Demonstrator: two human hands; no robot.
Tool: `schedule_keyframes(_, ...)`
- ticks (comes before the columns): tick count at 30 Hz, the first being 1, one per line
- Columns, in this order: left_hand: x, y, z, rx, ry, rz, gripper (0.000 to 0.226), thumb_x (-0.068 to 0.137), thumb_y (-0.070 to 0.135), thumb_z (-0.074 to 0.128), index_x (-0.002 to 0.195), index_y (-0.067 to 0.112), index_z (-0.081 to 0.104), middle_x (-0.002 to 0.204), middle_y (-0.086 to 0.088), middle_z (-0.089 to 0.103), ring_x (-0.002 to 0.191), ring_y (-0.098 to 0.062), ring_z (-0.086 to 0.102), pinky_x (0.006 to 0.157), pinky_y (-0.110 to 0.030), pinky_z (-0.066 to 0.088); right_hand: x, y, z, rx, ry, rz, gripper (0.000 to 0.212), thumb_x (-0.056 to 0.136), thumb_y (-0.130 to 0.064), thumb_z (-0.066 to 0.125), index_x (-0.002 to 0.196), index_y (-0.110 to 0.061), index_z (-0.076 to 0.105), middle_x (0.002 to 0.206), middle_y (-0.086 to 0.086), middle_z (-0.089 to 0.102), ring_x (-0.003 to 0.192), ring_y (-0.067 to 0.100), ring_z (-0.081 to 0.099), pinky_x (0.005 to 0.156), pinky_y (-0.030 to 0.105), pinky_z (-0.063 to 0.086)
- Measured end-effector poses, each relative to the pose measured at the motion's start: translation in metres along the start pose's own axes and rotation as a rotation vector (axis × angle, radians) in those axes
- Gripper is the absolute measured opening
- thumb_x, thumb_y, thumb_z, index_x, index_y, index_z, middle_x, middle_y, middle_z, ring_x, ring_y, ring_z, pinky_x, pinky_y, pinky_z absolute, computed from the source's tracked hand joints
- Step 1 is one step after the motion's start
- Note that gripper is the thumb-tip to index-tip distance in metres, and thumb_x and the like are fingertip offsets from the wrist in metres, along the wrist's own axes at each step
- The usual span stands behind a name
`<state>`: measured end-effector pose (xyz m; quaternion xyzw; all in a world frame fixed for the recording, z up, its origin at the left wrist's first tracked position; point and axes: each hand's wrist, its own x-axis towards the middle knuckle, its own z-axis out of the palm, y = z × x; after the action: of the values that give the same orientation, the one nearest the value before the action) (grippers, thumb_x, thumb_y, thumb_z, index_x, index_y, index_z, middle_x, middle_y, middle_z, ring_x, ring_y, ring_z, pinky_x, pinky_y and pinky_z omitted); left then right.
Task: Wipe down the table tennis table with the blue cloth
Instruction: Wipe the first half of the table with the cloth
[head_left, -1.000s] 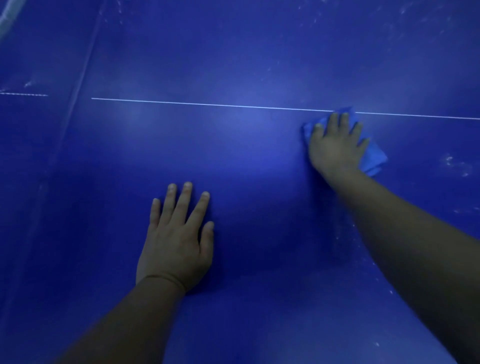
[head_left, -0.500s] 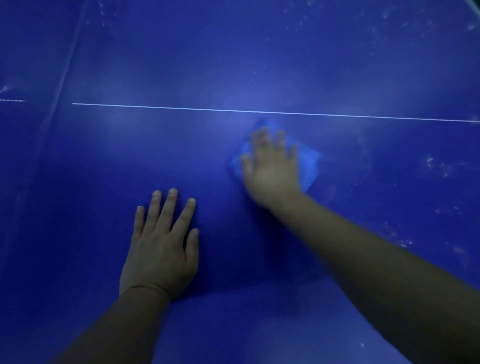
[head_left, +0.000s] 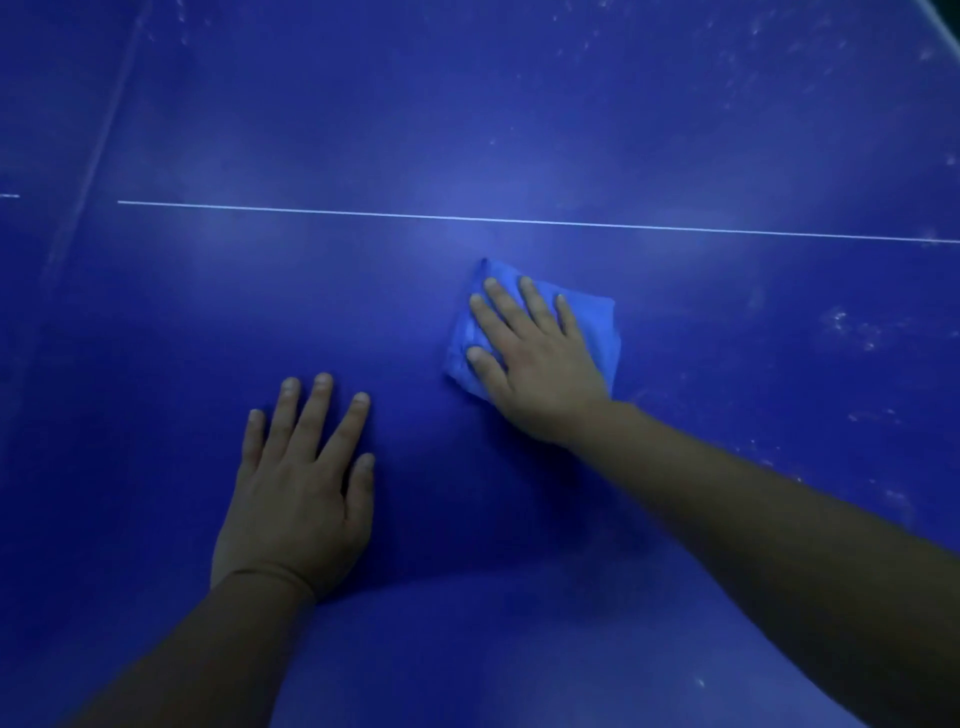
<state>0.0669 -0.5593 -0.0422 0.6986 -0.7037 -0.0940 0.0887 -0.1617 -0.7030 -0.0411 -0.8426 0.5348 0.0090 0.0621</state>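
Evidently soft and light, the folded blue cloth (head_left: 592, 322) at frame centre slides best pressed flat, as the right hand (head_left: 530, 364) does with straight fingers, gripping nothing.

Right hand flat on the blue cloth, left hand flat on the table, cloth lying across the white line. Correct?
No: the head view shows the blue cloth on the near side of the white line, not touching it. The right hand lies flat on it, the left hand on the table.
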Motion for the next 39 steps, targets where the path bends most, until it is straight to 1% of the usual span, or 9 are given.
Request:
schedule_keyframes(7,-0.002,-0.001,0.000,-0.007,-0.011,-0.013,0.062,0.101,0.046,0.024,0.155,0.021,0.034,0.165,-0.009,0.022,0.154,-0.029,0.009,0.124,-0.042,-0.002,0.025,0.140,-0.032,0.089,0.059,0.680,0.061,0.104,-0.052,0.023,0.160,-0.026,0.020,0.168,-0.003,0.012,0.153,0.034,0.009,0.121,0.059,0.009)
schedule_keyframes(9,-0.001,-0.002,-0.001,-0.002,-0.015,-0.010,0.062,0.101,0.047,0.023,0.156,0.021,0.034,0.165,-0.008,0.022,0.155,-0.029,0.008,0.124,-0.043,-0.002,0.010,0.111,-0.023,0.013,0.040,0.409,0.066,0.101,-0.054,0.020,0.159,-0.023,0.024,0.167,0.001,0.018,0.152,0.038,0.015,0.120,0.061,0.014)
schedule_keyframes(13,-0.001,-0.001,-0.002,-0.003,-0.019,-0.015,0.062,0.101,0.047,0.023,0.155,0.021,0.035,0.165,-0.010,0.023,0.154,-0.030,0.010,0.124,-0.045,0.000,-0.096,0.048,-0.006,-0.093,-0.067,-0.625,0.059,0.101,-0.053,0.031,0.154,-0.027,0.037,0.163,0.001,0.030,0.151,0.038,0.021,0.119,0.061,0.017)
schedule_keyframes(15,-0.001,0.000,-0.002,-0.005,-0.018,-0.014,0.062,0.101,0.047,0.022,0.156,0.021,0.034,0.165,-0.009,0.022,0.154,-0.029,0.009,0.124,-0.043,-0.003,-0.105,0.064,-0.013,-0.109,-0.167,-0.865,0.058,0.103,-0.056,0.031,0.153,-0.028,0.041,0.163,-0.002,0.031,0.153,0.033,0.019,0.121,0.057,0.012)
schedule_keyframes(18,-0.001,0.000,-0.003,-0.002,-0.018,-0.021,0.062,0.101,0.047,0.022,0.156,0.021,0.034,0.165,-0.008,0.021,0.155,-0.028,0.008,0.124,-0.041,-0.004,-0.040,0.101,-0.020,-0.111,-0.023,-0.472,0.067,0.102,-0.064,0.015,0.154,-0.027,0.035,0.160,0.004,0.036,0.148,0.039,0.029,0.116,0.063,0.023)
schedule_keyframes(22,-0.001,0.000,-0.003,0.003,-0.013,-0.021,0.062,0.101,0.046,0.024,0.156,0.021,0.036,0.165,-0.009,0.023,0.154,-0.028,0.010,0.124,-0.040,-0.004,0.018,0.100,-0.027,0.007,0.036,0.199,0.083,0.088,-0.067,0.006,0.159,-0.026,0.025,0.167,-0.004,0.019,0.154,0.029,0.011,0.121,0.056,0.010)
schedule_keyframes(30,-0.002,-0.001,-0.001,-0.017,-0.007,-0.020,0.061,0.100,0.046,0.026,0.155,0.021,0.037,0.165,-0.008,0.024,0.154,-0.028,0.010,0.124,-0.043,0.000,-0.120,0.039,-0.007,-0.051,-0.099,-0.775,0.056,0.101,-0.056,0.036,0.150,-0.029,0.044,0.161,-0.002,0.035,0.151,0.031,0.023,0.121,0.052,0.013)
schedule_keyframes(36,-0.002,-0.001,-0.002,-0.009,-0.014,-0.021,0.061,0.100,0.046,0.025,0.155,0.022,0.035,0.165,-0.008,0.023,0.155,-0.027,0.009,0.124,-0.042,-0.002,0.010,0.145,-0.035,0.004,0.081,0.352,0.084,0.087,-0.064,0.013,0.156,-0.020,0.032,0.164,0.005,0.029,0.150,0.037,0.024,0.117,0.059,0.020)
schedule_keyframes(39,-0.001,-0.001,-0.002,-0.013,-0.020,-0.025,0.062,0.100,0.047,0.023,0.155,0.022,0.035,0.166,-0.008,0.022,0.155,-0.027,0.008,0.124,-0.046,0.001,-0.005,0.109,-0.026,-0.016,0.079,0.296,0.081,0.090,-0.060,0.014,0.156,-0.017,0.033,0.164,0.005,0.028,0.151,0.037,0.022,0.118,0.060,0.019)
